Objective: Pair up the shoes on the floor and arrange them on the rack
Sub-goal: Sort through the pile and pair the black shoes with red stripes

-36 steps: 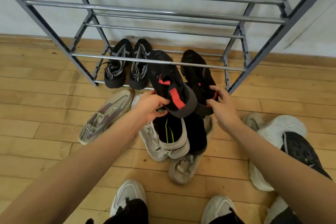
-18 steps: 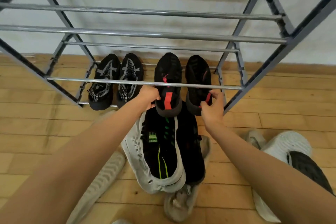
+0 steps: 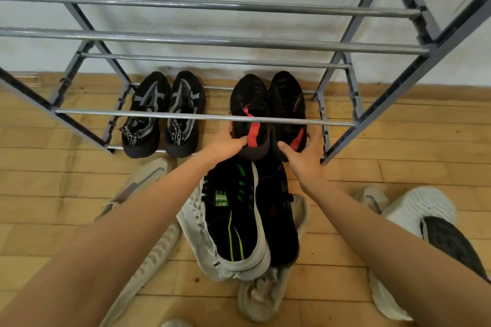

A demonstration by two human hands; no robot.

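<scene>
A grey metal shoe rack [image 3: 159, 115] stands against the wall. On its lowest tier sit a black-and-grey pair [image 3: 183, 95] at the left and two black shoes with red tabs, side by side, at the right. My left hand [image 3: 225, 142] grips the heel of the left black-red shoe [image 3: 248, 95], thumb over its rim. My right hand [image 3: 305, 159] touches the heel of the right black-red shoe [image 3: 287, 98], with fingers straight along its right side and thumb against the back.
On the wooden floor in front of the rack lie several loose shoes: a black-green one [image 3: 233, 215] stacked on a white one [image 3: 194, 228], a black one [image 3: 279, 220], a beige one [image 3: 263, 297], pale ones at left [image 3: 143, 180], white and dark-soled ones at right [image 3: 419, 207].
Both hands carried the black-red shoes forward from above the floor pile onto the lowest tier. The right hand's fingers have loosened from a pinch to lying straight.
</scene>
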